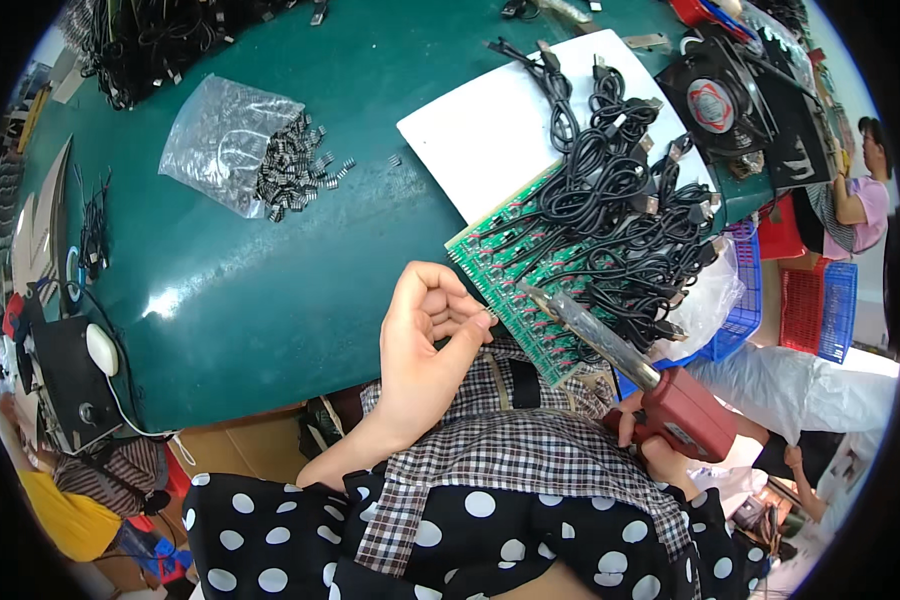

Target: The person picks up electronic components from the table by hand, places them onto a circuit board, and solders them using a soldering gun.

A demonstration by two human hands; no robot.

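Note:
My left hand (425,335) hovers at the near corner of a green circuit board (505,262), thumb and forefinger pinched as if on thin solder wire, which is too fine to make out. My right hand (652,438) grips the red pistol handle of a soldering iron (625,355); its metal tip rests on the board's near rows. Several black cables (620,215) with plugs are attached to the board and pile over it and the white sheet (475,130) beneath.
On the green table (270,290) lies a clear plastic bag (225,140) spilling small dark parts. A black fan (715,100) stands at the back right. Blue and red baskets (820,300) sit to the right, where another person works. A black device with a white mouse (100,350) sits at left.

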